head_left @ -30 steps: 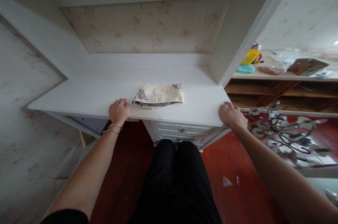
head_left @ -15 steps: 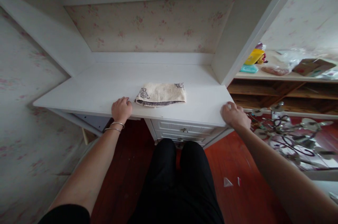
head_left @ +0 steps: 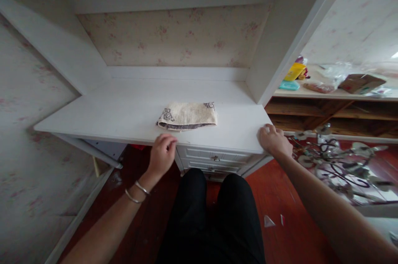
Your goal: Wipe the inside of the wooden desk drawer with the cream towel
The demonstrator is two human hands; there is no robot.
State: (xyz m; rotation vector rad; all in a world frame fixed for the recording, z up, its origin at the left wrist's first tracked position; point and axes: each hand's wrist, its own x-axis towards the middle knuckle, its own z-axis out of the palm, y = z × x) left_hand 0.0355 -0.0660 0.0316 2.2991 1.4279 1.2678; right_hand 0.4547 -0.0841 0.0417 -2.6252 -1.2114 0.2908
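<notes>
A folded beige cloth (head_left: 187,115) with a dark pattern lies near the front edge of a white desk top (head_left: 124,110). My left hand (head_left: 161,154), with two bangles on the wrist, is at the desk's front edge just below the cloth, fingers curled loosely with nothing seen in them. My right hand (head_left: 273,140) curls over the desk's front right corner and grips it. My black-clad legs (head_left: 211,214) are below the desk edge.
White drawers (head_left: 214,158) sit under the desk. To the right a wooden shelf (head_left: 336,106) carries a yellow item, a teal item, a cardboard box and plastic bags. A metal chandelier-like object (head_left: 336,160) lies on the red floor. Small scraps are on the floor.
My left hand left the desk edge at the cloth's left and moved right and down, now below the cloth. The right hand stayed on the corner.
</notes>
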